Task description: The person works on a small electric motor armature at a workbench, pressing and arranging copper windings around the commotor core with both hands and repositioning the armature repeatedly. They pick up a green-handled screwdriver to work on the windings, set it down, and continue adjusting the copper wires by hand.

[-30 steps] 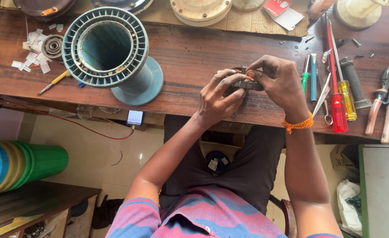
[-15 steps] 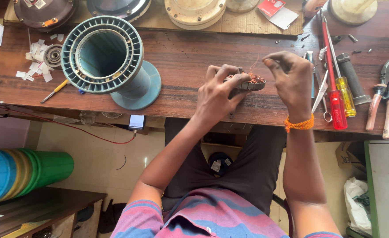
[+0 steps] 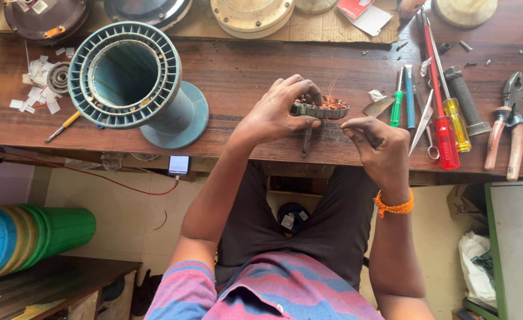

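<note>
A small round motor stator (image 3: 323, 110) with copper windings rests on the wooden workbench (image 3: 244, 77). My left hand (image 3: 276, 112) grips its left side, fingers curled over the rim. My right hand (image 3: 380, 148) is just below and right of it, fingers pinched together near the stator's edge, apparently on a thin copper wire. A thin strand of wire sticks up from the windings. A dark slim tool (image 3: 306, 141) lies under the stator, pointing toward me.
A large teal finned stator housing (image 3: 134, 80) stands at left. Screwdrivers (image 3: 442, 112), tweezers and pliers (image 3: 510, 124) lie at right. Paper scraps (image 3: 36, 89), a bearing and fan parts line the back. A green and blue cylinder (image 3: 30, 237) lies on the floor.
My right hand has drawn back from over the stator toward me and to the right. My left hand stays gripping the stator.
</note>
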`<state>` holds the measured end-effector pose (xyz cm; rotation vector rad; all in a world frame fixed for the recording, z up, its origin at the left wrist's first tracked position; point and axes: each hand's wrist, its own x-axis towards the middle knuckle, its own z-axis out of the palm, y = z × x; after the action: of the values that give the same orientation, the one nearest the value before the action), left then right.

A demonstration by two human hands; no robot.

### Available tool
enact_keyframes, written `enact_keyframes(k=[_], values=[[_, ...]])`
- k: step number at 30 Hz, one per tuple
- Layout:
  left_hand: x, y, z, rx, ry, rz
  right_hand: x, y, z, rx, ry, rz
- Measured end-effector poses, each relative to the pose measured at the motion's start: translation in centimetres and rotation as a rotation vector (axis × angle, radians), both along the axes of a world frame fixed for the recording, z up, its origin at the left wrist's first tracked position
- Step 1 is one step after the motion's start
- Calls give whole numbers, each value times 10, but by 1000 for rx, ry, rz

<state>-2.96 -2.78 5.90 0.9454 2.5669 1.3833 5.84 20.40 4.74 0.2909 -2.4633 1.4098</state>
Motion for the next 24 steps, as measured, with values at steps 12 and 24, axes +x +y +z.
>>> enact_keyframes(k=[12, 24], values=[[-5, 1, -6, 10, -28, -27, 1, 4, -5, -40, -11, -36], [-4, -7, -11, 162, 67, -112, -8, -23, -40, 146, 148, 79]])
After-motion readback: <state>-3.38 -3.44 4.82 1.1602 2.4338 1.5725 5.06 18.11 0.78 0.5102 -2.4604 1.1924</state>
